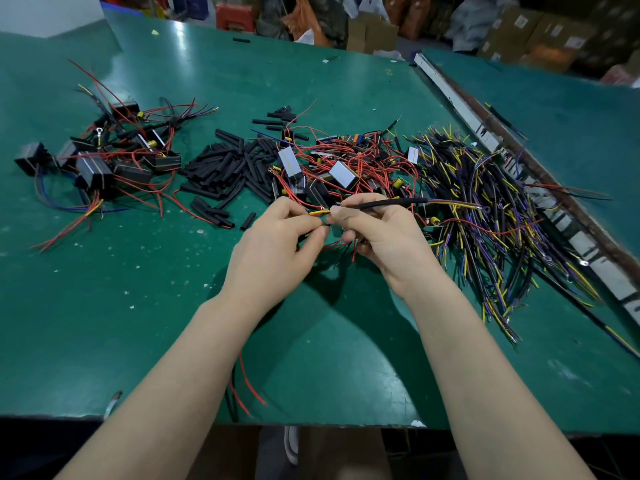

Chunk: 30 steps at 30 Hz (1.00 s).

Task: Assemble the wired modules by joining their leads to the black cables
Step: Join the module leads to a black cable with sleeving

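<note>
While hands pinch leads, tubing pile sits btwn module heaps.

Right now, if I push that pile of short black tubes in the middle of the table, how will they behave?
The black tubes look round and loose, so some would probably roll or scatter. They seem hollow and small, so likely light. A few lie near the red-wired modules and might catch in those wires.

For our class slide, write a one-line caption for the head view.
Both hands, left and right, join a black cable to yellow leads above a green table.
</note>
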{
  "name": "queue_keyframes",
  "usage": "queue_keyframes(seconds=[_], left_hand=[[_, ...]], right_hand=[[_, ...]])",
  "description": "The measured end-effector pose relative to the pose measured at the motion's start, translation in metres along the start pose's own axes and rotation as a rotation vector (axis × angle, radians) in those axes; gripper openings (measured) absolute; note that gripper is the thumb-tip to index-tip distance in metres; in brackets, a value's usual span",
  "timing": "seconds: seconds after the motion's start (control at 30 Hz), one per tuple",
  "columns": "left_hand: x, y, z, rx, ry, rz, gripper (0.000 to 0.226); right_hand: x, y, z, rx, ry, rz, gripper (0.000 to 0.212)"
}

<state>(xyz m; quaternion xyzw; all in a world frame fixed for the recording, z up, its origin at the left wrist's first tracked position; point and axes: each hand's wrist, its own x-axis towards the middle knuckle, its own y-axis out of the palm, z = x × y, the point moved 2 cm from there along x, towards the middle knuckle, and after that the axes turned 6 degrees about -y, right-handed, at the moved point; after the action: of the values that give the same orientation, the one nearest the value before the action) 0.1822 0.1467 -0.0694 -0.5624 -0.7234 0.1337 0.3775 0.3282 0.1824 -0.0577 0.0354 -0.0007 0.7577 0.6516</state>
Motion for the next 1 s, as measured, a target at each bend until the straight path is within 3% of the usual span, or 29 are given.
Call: queue_keyframes(seconds=[0.17,0.33,0.43,0.77,1.0], left_hand=[[0.0010,-0.0004,0.0015,-0.078,-0.040,-0.004,0.017],[0.0017,-0.0013,-0.0015,-0.060,-0.051,0.052,0.037],[0.0011,-0.0014,-0.0015,-0.029,-0.032,0.011,0.027],[-0.0006,-0.0070,-0.0065,-0.059,0.078,-0.108,0.023],[0.0026,-0.0051,-0.0021,-0.194,0.033,-0.177,0.008]], right_hand=[[-0.0013,0.0005,0.0011,-0.027,-0.084,0.005,0.015],[-0.0009,0.0005,-0.0021,-0.038,-0.099,-0.034,0.016],[-0.0009,0.0013,-0.0028,-0.046,-0.102,-0.034,0.019],[-0.0003,-0.0010,-0.0018,-0.057,-0.118,0.017,0.010],[-0.0018,-0.0010,-0.0018,-0.091,-0.187,0.001,0.010]])
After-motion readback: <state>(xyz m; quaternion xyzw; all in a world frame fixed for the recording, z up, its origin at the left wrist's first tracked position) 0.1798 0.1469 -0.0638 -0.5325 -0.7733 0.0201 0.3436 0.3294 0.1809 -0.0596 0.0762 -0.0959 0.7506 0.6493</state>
